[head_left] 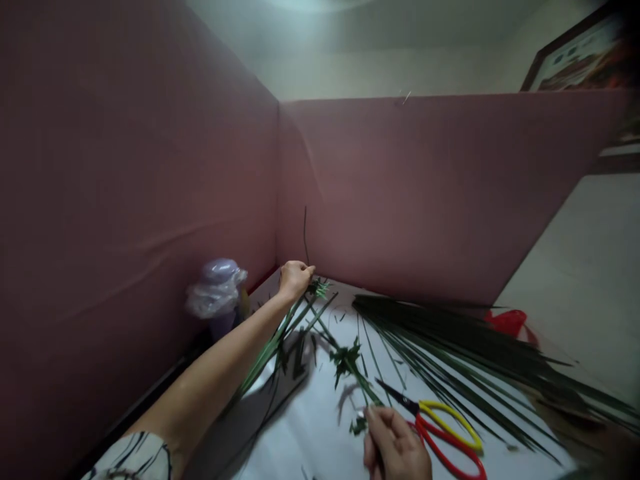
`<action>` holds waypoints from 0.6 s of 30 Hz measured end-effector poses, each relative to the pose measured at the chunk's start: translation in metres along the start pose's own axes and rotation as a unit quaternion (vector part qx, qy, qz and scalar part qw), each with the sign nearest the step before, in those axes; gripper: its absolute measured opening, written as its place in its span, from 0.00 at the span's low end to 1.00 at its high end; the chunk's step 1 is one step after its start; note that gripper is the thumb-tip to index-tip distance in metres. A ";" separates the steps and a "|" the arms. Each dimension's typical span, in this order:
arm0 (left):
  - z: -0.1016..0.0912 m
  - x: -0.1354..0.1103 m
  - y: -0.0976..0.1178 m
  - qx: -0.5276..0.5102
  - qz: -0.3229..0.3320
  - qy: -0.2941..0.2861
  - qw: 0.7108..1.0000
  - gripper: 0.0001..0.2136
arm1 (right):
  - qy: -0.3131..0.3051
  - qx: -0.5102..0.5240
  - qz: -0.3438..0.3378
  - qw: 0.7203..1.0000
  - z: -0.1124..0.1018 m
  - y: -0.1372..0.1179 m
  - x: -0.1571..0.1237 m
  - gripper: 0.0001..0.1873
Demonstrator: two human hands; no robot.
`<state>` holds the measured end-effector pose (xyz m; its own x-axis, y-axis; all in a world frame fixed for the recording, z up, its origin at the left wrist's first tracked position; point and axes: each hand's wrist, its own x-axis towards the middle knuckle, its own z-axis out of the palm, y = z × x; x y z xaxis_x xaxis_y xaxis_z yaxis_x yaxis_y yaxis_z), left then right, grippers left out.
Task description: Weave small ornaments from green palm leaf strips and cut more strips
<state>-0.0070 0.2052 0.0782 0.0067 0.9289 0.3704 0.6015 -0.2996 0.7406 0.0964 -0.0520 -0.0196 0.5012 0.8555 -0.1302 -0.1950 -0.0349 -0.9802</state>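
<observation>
My left hand (297,277) reaches out to the far end of the table, fingers closed in a pinch. A thin dark strand (305,230) rises upright from its fingertips, and a knotted green leaf tuft (319,288) sits just below them. Close to me, my right hand (397,443) is closed on the near end of a green leaf stem (367,387). Along that stem is a spiky knotted leaf cluster (346,359). Scissors (450,427) with a red and a yellow handle lie beside my right hand, blades apart. Exactly what each fingertip grips is partly hidden.
A large bundle of long green leaves (450,340) spreads over the right side of the white tabletop (320,437). More green strips (270,353) lie under my left forearm. A purple container wrapped in plastic (220,293) stands left. Pink partitions (410,193) enclose the table.
</observation>
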 end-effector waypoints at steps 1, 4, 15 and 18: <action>-0.005 -0.017 0.001 -0.004 0.008 -0.009 1.000 0.15 | 0.007 0.021 -0.007 1.000 0.001 -0.001 -0.001 0.19; -0.017 -0.065 0.003 -0.016 0.017 -0.032 0.999 0.14 | 0.037 0.061 -0.024 0.997 0.003 -0.004 -0.014 0.16; -0.030 -0.160 -0.015 -0.030 0.032 -0.077 0.996 0.16 | -0.025 -0.004 -0.056 0.998 -0.011 -0.018 -0.051 0.16; -0.032 -0.167 -0.020 -0.014 0.035 -0.063 0.997 0.16 | -0.036 -0.048 -0.072 0.996 -0.010 -0.022 -0.051 0.15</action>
<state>-0.0458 0.0488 0.0191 0.1501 0.9248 0.3496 0.5737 -0.3694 0.7310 0.0838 -0.0997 0.0070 0.4554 0.8901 0.0208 -0.0414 0.0446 -0.9981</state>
